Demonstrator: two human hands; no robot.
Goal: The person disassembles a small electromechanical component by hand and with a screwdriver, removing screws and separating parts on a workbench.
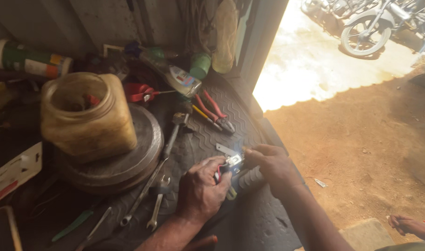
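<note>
My left hand [201,191] is closed around a small metal part with red and dark wires [232,163], holding it just above a black ribbed rubber mat [231,116]. My right hand [272,166] pinches the same part from the right side, fingertips on its bright metal end. A flat metal bracket [225,149] lies on the mat just behind the part. A ribbed grey hose piece [250,179] lies under my right hand.
Wrenches [155,211] and a long socket tool [168,144] lie left of my hands. Red-handled pliers [216,114], a yellowed plastic jar [84,116] on a metal disc [142,153], bottles and cans stand behind. Dirt ground and a motorcycle wheel [365,35] are at right. Another person's hand [410,226] shows at bottom right.
</note>
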